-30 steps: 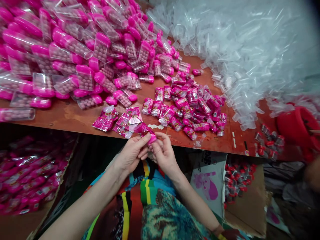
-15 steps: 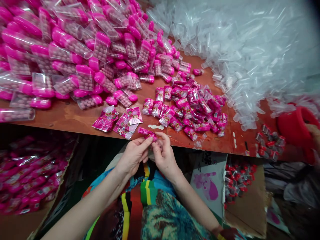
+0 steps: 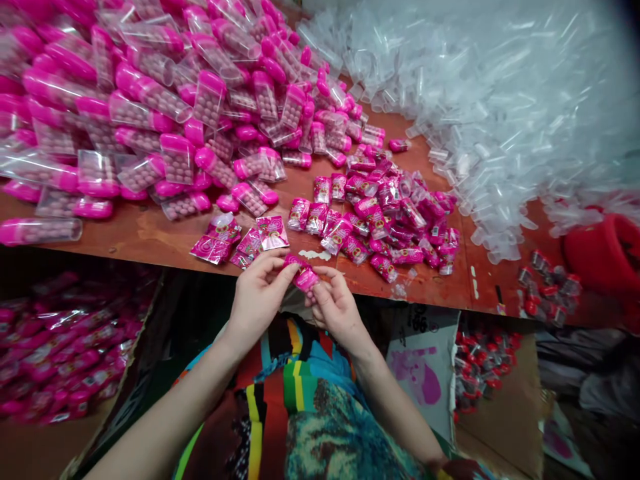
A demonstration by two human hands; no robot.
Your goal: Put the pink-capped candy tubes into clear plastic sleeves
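Both hands, left hand (image 3: 257, 300) and right hand (image 3: 336, 308), fingers pinched shut on one pink packet (image 3: 301, 275), loose packets (image 3: 385, 213) at one o'clock.

Small pink packet (image 3: 301, 274), glossy foil, pinched between fingertips of left hand (image 3: 259, 298) and right hand (image 3: 336, 308). Tilted, far-left end higher, near-right end lower. Held in the air just off the near edge of the table, in the middle of the scene. Printed pattern on the wrapper too small to read.
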